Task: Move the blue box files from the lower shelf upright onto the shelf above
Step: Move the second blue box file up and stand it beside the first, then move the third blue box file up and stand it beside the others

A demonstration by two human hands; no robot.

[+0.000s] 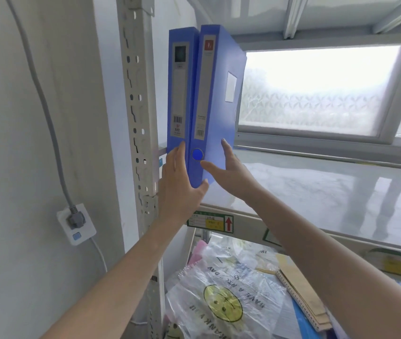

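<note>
Two blue box files stand upright at the left end of the upper shelf [317,192]. The left file [179,89] rests against the shelf post. The right file [216,99] leans slightly left against it, spine toward me. My left hand [180,184] cups the right file's lower front corner, fingers running up between the two spines. My right hand [229,172] presses flat on that file's right face, thumb on the spine below its round finger hole.
A perforated metal post [140,118] bounds the shelf at the left. Behind the shelf is a frosted window [317,94]. The lower shelf holds plastic bags [224,297], notebooks and papers. A wall socket with a plug [76,222] sits at the left.
</note>
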